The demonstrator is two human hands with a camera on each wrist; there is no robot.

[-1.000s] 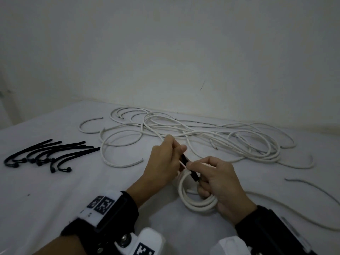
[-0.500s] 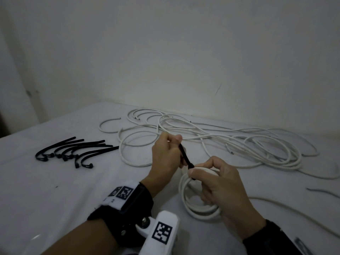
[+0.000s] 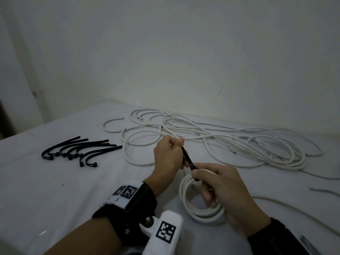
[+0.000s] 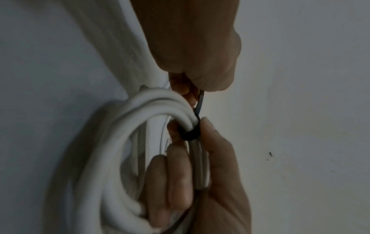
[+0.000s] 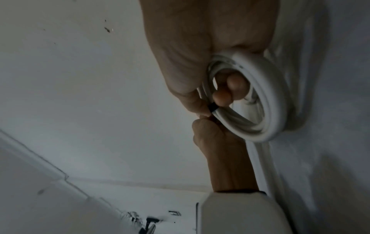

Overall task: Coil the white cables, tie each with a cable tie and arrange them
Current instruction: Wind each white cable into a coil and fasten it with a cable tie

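Observation:
A small coil of white cable [image 3: 198, 214] lies on the white table [image 3: 55, 190] near me. My right hand [image 3: 197, 174] grips the coil, and its thumb and forefinger pinch the head of a black cable tie [image 3: 187, 159]. The tie is looped round the coil's strands [image 4: 190, 134]. My left hand [image 3: 179, 142] pinches the tie's tail and holds it taut, up and to the left of the coil. In the right wrist view the black cable tie [image 5: 212, 109] shows between my right fingers [image 5: 222, 98] and the coil [image 5: 270, 110].
A tangle of loose white cables [image 3: 239, 144] spreads across the back of the table under the wall. Several spare black cable ties [image 3: 79, 150] lie at the left. One more white cable [image 3: 294, 208] trails off to the right of the coil.
My left hand has drawn the tie's tail further up and away from the right hand, so more black strap shows between them. The right hand has kept its hold on the coil.

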